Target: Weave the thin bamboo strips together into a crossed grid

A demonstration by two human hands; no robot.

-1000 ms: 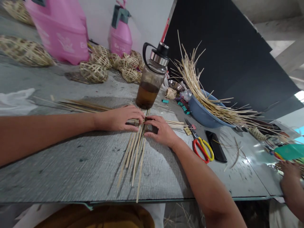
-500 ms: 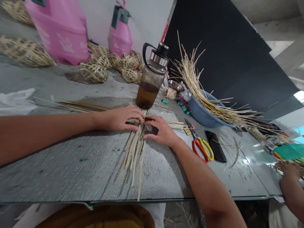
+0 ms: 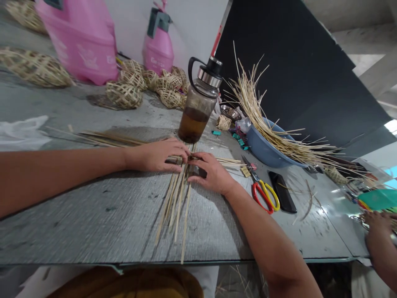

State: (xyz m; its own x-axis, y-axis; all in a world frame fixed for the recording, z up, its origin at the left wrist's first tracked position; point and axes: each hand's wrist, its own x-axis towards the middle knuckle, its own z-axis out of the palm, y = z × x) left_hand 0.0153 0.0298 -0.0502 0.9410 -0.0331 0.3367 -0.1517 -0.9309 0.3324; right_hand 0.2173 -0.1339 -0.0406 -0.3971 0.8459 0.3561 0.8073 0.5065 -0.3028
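Note:
Thin bamboo strips point(image 3: 178, 203) lie crossed on the grey table, their loose ends fanning toward the near edge. More ends stick out to the right, past my right hand point(image 3: 212, 174). Over the crossing, the fingertips of my left hand point(image 3: 164, 155) are closed on the strips from the left side. From the other side, the bent fingers of my right hand pinch the same spot, its thumb lower down beside the strips. The two hands' fingertips nearly touch, and they hide most of the crossing.
Just behind the hands stands a drink bottle point(image 3: 195, 118). Scissors point(image 3: 265, 192) and a black phone point(image 3: 282, 192) lie to the right. A blue basin point(image 3: 263, 145) holds long strips. Pink sprayers point(image 3: 159, 49) and woven balls point(image 3: 124, 95) stand behind. Another person's hand point(image 3: 376, 223) is far right.
Both hands stay at the crossing, with only a slight shift of the fingers. The loose near ends of the strips have moved a little. The view has drifted slightly.

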